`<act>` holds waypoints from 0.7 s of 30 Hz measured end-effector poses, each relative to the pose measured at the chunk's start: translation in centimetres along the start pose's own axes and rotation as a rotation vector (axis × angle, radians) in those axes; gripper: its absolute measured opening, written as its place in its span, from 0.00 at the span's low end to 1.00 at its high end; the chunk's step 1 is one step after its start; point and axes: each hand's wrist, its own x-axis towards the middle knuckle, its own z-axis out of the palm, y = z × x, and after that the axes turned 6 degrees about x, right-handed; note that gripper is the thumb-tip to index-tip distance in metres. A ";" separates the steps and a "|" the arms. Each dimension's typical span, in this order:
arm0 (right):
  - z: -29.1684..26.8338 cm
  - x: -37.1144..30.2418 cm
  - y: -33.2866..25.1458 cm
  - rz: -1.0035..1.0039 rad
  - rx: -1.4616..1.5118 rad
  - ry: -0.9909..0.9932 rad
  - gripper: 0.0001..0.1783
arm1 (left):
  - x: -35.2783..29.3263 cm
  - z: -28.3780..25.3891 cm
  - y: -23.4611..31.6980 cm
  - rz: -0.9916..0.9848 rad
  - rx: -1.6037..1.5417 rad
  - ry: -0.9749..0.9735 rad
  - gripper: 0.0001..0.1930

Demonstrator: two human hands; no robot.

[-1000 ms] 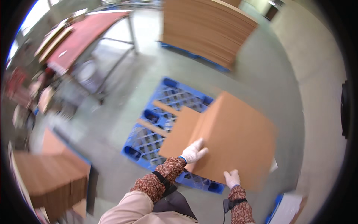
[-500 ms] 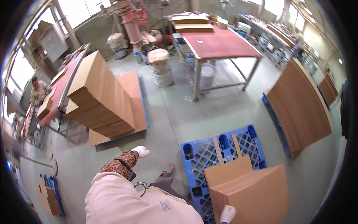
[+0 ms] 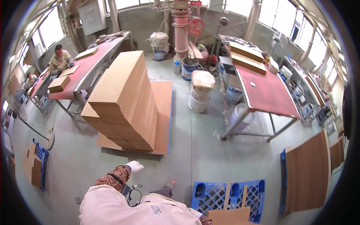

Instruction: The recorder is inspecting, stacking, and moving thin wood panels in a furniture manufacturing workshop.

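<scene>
My left hand (image 3: 135, 166), in a white knit glove, hangs out in front of my body over the floor. Its fingers look curled together, and no object shows in them. Nearest to it is a tall stack of brown boards (image 3: 127, 101), standing on a flat brown sheet (image 3: 162, 112) beyond the hand. Of my right arm only a patterned sleeve cuff (image 3: 205, 220) shows at the lower edge; the hand itself is out of sight. Close to that cuff lies brown cardboard (image 3: 229, 215) on a blue plastic pallet (image 3: 198, 202).
Red-topped workbenches stand left (image 3: 95, 60) and right (image 3: 268, 92), with boards on them. Between them are a lidded white bucket (image 3: 200, 95) and a pink pipe (image 3: 181, 32). Another board stack (image 3: 307, 174) is at far right. A person (image 3: 60, 60) sits by the left bench.
My view has swung up and left, so the board stack and benches sit further right. My right hand, earlier on the cardboard stack, has left the view. My left hand stays ahead of me.
</scene>
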 end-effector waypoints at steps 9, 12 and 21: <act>-6.2 9.7 -7.4 0.021 0.153 -0.181 0.14 | 5.8 -3.6 -9.0 0.185 0.012 0.487 0.21; -8.2 13.0 -9.3 0.017 0.216 -0.248 0.15 | 4.0 -2.6 -13.0 -0.137 -0.355 0.443 0.18; -19.7 16.4 -16.8 -0.170 -0.475 -0.237 0.19 | 4.3 -6.7 -14.6 -0.780 -1.292 0.744 0.15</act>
